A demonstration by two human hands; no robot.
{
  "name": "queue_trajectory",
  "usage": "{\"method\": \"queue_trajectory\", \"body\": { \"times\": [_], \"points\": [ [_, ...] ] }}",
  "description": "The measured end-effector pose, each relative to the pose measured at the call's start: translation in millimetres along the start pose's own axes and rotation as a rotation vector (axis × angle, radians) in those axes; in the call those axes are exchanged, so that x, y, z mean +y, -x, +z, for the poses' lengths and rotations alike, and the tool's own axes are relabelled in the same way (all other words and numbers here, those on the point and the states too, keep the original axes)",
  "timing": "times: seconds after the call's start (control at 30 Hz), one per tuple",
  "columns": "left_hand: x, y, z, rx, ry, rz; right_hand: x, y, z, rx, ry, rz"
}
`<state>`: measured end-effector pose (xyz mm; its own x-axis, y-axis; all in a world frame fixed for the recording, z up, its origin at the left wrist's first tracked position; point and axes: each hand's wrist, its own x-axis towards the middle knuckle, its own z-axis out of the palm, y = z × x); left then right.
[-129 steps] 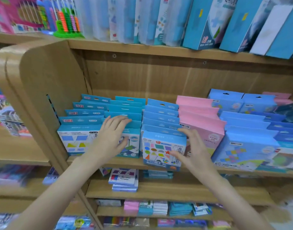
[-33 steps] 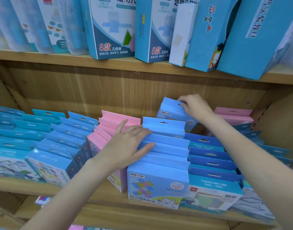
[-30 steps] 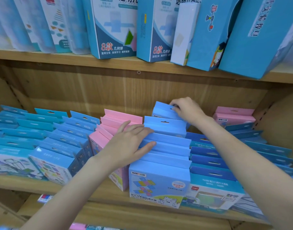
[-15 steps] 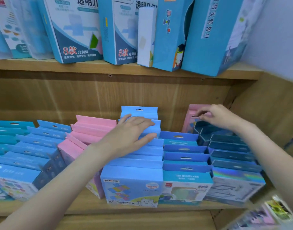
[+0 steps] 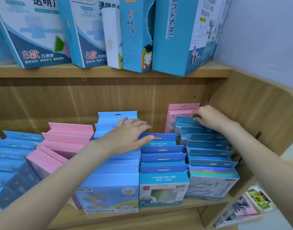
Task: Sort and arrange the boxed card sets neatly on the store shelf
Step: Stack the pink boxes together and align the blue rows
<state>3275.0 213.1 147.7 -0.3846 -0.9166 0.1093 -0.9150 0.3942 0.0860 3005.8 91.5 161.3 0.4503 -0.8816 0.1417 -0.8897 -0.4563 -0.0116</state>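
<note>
Rows of boxed card sets stand front to back on the wooden shelf [image 5: 159, 213]. My left hand [image 5: 126, 136] lies flat, fingers straight, on the tops of the light-blue row [image 5: 109, 188]. My right hand [image 5: 207, 117] reaches to the back right, fingers curled over the top flap of the rearmost holographic box [image 5: 185, 121], just in front of a pink box [image 5: 177, 112] that stands against the back panel. Between the two hands runs a darker blue row [image 5: 162, 185]. The holographic row [image 5: 212, 181] fills the right end.
A pink row [image 5: 63, 143] and more blue rows [image 5: 13, 156] stand to the left. Tall blue boxes [image 5: 172, 35] line the shelf above. The shelf's curved wooden side panel [image 5: 258, 117] closes the right end; magazines [image 5: 245, 208] show lower right.
My right hand has left the light-blue box at the back and moved right to the last holographic box. My left hand has slid back along the light-blue row. The view shifted right.
</note>
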Motion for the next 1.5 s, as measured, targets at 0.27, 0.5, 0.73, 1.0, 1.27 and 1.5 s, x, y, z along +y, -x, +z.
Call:
{"method": "queue_trajectory", "body": {
  "times": [0.27, 0.5, 0.73, 1.0, 1.27, 1.5],
  "points": [
    [-13.5, -6.1, 2.7, -0.038, -0.036, -0.02, 2.1, 5.3, -5.9, 0.008, -0.056, 0.045],
    [-23.0, 8.7, -5.3, -0.038, 0.123, -0.018, -68.3, 11.0, -9.0, -0.321, -0.411, -0.286],
    [-27.8, 16.7, -2.5, 0.004, 0.178, -0.024, -76.2, -10.9, 5.4, -0.21, -0.22, -0.196],
    [-33.6, 18.3, 2.3, 0.003, 0.165, -0.065, -71.8, -13.1, 10.5, -0.168, -0.233, -0.178],
    [-36.5, 9.2, -0.3, -0.005, 0.122, -0.069, -59.0, 2.0, -15.5, -0.336, -0.375, -0.275],
    [-38.1, -7.0, 0.2, -0.03, 0.14, -0.136, -3.0, -38.9, -1.8, 0.041, -0.217, 0.062]
  ]
}}
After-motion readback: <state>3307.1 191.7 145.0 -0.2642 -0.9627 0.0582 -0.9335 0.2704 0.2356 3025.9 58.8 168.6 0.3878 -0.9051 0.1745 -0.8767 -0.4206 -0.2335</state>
